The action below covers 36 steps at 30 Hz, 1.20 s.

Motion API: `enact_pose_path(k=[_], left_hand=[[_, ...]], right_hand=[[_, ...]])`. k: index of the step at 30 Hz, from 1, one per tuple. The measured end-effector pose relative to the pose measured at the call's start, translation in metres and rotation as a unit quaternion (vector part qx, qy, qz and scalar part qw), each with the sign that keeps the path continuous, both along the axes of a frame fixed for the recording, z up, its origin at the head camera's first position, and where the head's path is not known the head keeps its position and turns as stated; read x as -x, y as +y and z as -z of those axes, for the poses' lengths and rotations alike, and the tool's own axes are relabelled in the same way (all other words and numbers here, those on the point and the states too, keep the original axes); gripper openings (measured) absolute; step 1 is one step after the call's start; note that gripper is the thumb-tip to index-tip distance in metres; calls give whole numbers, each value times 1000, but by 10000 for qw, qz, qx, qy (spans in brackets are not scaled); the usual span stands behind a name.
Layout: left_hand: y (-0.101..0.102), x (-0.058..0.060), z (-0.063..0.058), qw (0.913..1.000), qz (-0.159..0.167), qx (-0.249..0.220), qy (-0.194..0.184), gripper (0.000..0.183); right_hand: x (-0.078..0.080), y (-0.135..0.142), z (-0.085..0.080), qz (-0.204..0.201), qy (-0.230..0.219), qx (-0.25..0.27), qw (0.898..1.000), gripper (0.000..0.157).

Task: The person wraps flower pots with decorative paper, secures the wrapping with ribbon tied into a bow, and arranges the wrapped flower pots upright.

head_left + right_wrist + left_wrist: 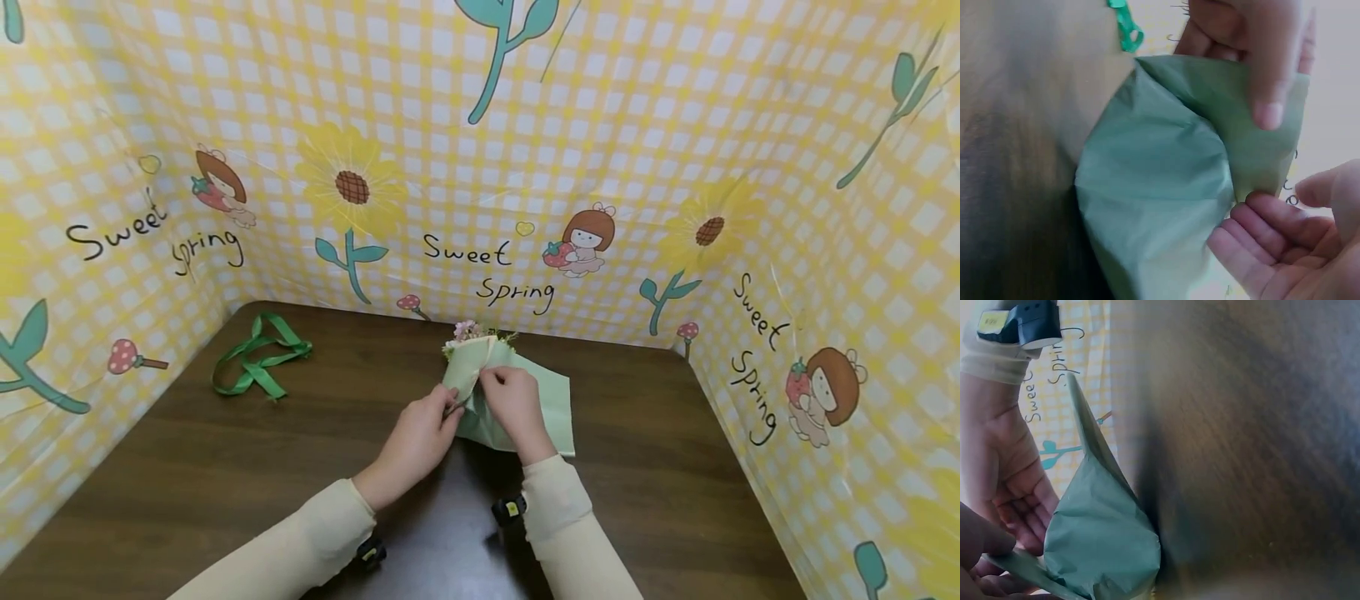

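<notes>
A bouquet (466,330) of small pink flowers with green sprigs lies inside pale green wrapping paper (551,404) near the table's back edge. My left hand (420,429) pinches the folded-over left side of the paper. In the right wrist view its thumb lies across the front, with other fingers behind the sheet. My right hand (516,404) is at the upper edge of that fold. Its bent fingers (1257,234) touch the paper's edge, and the thumb stands apart from them. In the left wrist view, the wrap (1104,531) narrows into a folded cone. Most of the stems are hidden.
A loose green ribbon (258,358) lies looped at the left of the dark wooden table (300,467). Yellow checked cloth (420,167) printed with flowers and words encloses the back and both sides.
</notes>
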<state>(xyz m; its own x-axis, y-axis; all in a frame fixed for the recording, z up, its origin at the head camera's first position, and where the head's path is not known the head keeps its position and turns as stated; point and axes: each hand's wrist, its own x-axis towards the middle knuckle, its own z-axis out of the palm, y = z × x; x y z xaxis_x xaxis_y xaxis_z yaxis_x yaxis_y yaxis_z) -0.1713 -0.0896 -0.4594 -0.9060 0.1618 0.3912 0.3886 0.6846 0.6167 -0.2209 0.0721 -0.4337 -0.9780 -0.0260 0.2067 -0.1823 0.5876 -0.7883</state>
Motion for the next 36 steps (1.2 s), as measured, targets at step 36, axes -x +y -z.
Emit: enact_pose_path(k=[36], left_hand=[[-12,43,-31,9626,1193,2434,39,12]], right_hand=[[13,16,19,187,-1338,742,9881,28]])
